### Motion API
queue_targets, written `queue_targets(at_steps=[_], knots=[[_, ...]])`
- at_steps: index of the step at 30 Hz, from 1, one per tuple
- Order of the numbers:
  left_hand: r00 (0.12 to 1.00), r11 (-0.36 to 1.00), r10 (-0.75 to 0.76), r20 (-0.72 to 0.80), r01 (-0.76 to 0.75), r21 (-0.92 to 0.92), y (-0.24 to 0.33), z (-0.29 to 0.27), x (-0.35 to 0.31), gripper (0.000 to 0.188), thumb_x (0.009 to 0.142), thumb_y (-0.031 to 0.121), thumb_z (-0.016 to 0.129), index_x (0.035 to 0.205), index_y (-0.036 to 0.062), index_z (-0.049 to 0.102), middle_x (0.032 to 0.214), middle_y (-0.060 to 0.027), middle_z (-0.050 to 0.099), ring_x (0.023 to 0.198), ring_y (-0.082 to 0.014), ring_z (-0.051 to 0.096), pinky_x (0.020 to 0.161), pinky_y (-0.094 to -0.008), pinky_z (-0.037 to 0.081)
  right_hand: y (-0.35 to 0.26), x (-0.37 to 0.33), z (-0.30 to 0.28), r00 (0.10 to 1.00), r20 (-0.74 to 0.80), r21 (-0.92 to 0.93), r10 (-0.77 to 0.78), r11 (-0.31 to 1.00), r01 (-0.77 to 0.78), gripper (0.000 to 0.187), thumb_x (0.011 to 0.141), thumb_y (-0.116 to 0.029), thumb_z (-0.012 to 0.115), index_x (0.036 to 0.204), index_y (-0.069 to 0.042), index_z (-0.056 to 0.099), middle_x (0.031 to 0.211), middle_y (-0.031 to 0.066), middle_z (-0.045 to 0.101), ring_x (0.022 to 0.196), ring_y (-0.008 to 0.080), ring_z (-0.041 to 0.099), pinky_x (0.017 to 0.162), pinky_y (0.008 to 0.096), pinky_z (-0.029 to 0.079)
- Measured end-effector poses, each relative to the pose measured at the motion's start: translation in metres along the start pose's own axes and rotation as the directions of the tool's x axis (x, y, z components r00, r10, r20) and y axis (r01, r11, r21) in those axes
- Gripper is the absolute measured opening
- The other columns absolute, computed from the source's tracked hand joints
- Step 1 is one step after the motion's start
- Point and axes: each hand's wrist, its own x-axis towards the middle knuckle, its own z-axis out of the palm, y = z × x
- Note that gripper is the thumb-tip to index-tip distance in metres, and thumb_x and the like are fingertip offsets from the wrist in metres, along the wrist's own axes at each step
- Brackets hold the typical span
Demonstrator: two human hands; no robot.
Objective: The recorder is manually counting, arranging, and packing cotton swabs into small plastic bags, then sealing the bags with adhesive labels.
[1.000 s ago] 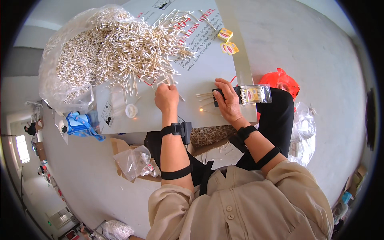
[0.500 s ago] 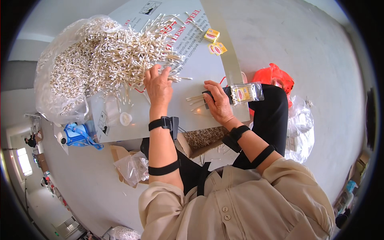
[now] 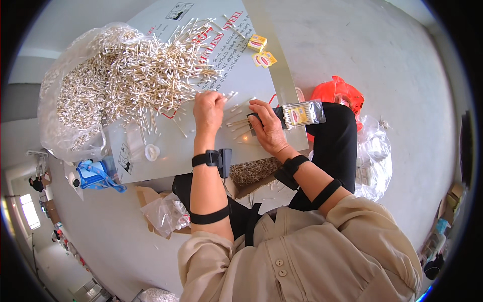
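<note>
A large heap of cotton swabs (image 3: pixel 146 75) spills from a clear plastic bag (image 3: pixel 50 100) across the left of the table. My left hand (image 3: pixel 208 111) is closed at the heap's right edge, pinching a few cotton swabs whose white tips (image 3: pixel 230 95) stick out past the fingers. My right hand (image 3: pixel 268 127) grips a flat black holder (image 3: pixel 278 114). From the holder's right end extends a clear packet (image 3: pixel 305 114) with swabs and a yellow card inside. Several loose swabs (image 3: pixel 240 127) lie left of the right hand, between both hands.
Yellow cards (image 3: pixel 264 59) and a yellow stack (image 3: pixel 257 43) lie at the table's far right. A small white cup (image 3: pixel 152 152) stands near the front edge. Below are a cardboard box of swabs (image 3: pixel 254 173), a blue bottle (image 3: pixel 95 173) and a red bag (image 3: pixel 338 94).
My left hand has drawn off the heap toward the right and closed, now with swabs in its fingers. The right hand stays on the holder. The whole view has shifted slightly.
</note>
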Motion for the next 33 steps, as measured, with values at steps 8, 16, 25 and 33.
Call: queue_targets(at_steps=[8, 16, 25, 33], knots=[[0.991, 0.946, 0.115, -0.063, -0.090, 0.312, 0.000, 0.001, -0.005, 0.026, 0.075, 0.002, 0.070, 0.099, 0.0081, 0.064, 0.106, -0.0076, 0.057, 0.103, -0.0296, 0.051, 0.086, -0.0432, 0.043, 0.000, 0.000, 0.000, 1.000, -0.030, 0.044, 0.009, 0.999, -0.008, 0.024, 0.090, -0.002, 0.057, 0.114, 0.001, 0.055, 0.123, 0.0171, 0.054, 0.103, 0.0357, 0.059, 0.088, 0.0378, 0.049], [0.967, 0.977, 0.162, -0.196, -0.129, 0.170, 0.025, 0.009, -0.064, 0.042, 0.072, -0.005, 0.067, 0.112, 0.0041, 0.057, 0.109, -0.0118, 0.055, 0.107, -0.0331, 0.050, 0.094, -0.0455, 0.040, -0.003, 0.001, -0.003, 0.997, -0.048, 0.103, 0.068, 0.993, -0.063, 0.024, 0.088, 0.000, 0.058, 0.112, 0.001, 0.055, 0.120, 0.0134, 0.056, 0.085, 0.0236, 0.059, 0.079, 0.0325, 0.050], [0.962, 0.968, 0.168, -0.216, -0.120, 0.220, 0.020, -0.004, -0.046, 0.034, 0.066, 0.001, 0.076, 0.096, 0.0082, 0.062, 0.101, -0.0063, 0.055, 0.100, -0.0296, 0.051, 0.087, -0.0424, 0.041, 0.000, 0.002, -0.002, 0.996, -0.056, 0.146, 0.066, 0.988, -0.057, 0.027, 0.087, -0.001, 0.061, 0.113, 0.000, 0.055, 0.120, 0.0114, 0.056, 0.086, 0.0223, 0.060, 0.080, 0.0313, 0.051], [0.995, 0.977, 0.044, 0.091, -0.062, 0.206, 0.006, -0.002, -0.021, 0.014, 0.068, 0.006, 0.077, 0.072, 0.0079, 0.064, 0.088, -0.0056, 0.058, 0.094, -0.0283, 0.051, 0.083, -0.0418, 0.042, -0.003, 0.001, -0.002, 0.994, -0.055, 0.137, 0.094, 0.987, -0.086, 0.028, 0.086, -0.001, 0.062, 0.113, -0.001, 0.055, 0.120, 0.0110, 0.057, 0.086, 0.0223, 0.060, 0.080, 0.0312, 0.051]])
